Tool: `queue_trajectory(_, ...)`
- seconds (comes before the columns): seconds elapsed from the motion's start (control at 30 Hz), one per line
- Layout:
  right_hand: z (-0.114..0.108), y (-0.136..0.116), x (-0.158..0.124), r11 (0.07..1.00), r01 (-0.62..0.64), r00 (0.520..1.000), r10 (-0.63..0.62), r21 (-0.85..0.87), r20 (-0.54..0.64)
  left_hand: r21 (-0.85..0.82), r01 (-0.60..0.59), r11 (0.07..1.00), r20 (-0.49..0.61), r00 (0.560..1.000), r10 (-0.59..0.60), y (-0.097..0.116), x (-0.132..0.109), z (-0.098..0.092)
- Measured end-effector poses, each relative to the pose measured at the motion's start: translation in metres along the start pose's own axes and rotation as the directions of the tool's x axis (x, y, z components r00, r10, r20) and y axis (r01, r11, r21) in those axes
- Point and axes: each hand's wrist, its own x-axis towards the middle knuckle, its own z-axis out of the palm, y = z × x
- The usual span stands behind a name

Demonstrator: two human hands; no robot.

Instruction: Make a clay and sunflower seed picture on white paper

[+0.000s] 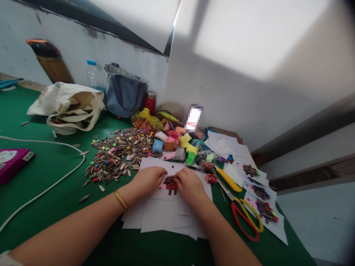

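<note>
White paper sheets point(166, 214) lie stacked between my forearms. On the top one is a small figure point(171, 187) of dark red clay with seeds pressed onto it and pink clay at its left. My left hand point(148, 181), a gold bangle at its wrist, rests on the paper's left part, fingers curled together near the pink clay; whether they hold anything is hidden. My right hand point(190, 184) touches the figure's right side with its fingertips pinched; anything between them is too small to name. Striped sunflower seeds point(119, 159) with coloured beads are heaped to the left.
Scissors point(245, 218), a yellow cutter point(229, 180) and finished seed figures on paper point(266, 212) lie right. Behind are clay packets point(169, 145), a lit phone point(194, 118), a blue bag point(124, 92) and a red flask point(150, 102). A white cable point(63, 177) crosses the left.
</note>
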Motion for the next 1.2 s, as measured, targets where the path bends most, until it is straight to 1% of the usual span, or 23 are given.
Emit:
queue_trajectory(0.2,-0.0004,-0.0012,0.0004,1.000,-0.017,1.000,0.017,-0.011,0.005,0.005,0.009,1.000,0.003,1.000,-0.009,0.0002,-0.0006,-0.0001)
queue_trajectory(0.37,0.0034,-0.0019,0.0009,0.998,-0.004,1.000,0.004,-0.058,-0.002,-0.004,-0.015,1.000,-0.004,1.000,0.015,-0.0003,-0.0003,0.0003)
queue_trajectory(0.5,0.0056,-0.0011,0.0007,0.997,-0.002,1.000,0.000,-0.075,-0.018,-0.012,-0.028,1.000,0.015,0.999,0.028,0.0000,-0.0001,-0.0010)
queue_trajectory(0.73,0.0025,-0.0026,0.0005,0.996,0.015,1.000,-0.017,-0.088,-0.020,0.014,-0.039,0.999,0.049,0.998,0.039,0.0005,0.0000,-0.0010)
queue_trajectory(0.83,0.0031,-0.0036,0.0008,0.992,0.022,0.999,-0.025,-0.125,-0.021,0.021,-0.048,0.999,0.066,0.997,0.046,0.0000,0.0000,-0.0002)
queue_trajectory(0.97,0.0057,-0.0044,0.0014,0.982,0.043,0.998,-0.050,-0.185,-0.030,0.033,-0.052,0.998,0.061,0.997,0.050,0.0006,-0.0003,-0.0006)
queue_trajectory(1.2,0.0064,-0.0054,0.0010,0.973,0.065,0.997,-0.074,-0.220,-0.033,0.040,-0.052,0.998,0.070,0.996,0.049,0.0045,-0.0012,-0.0048)
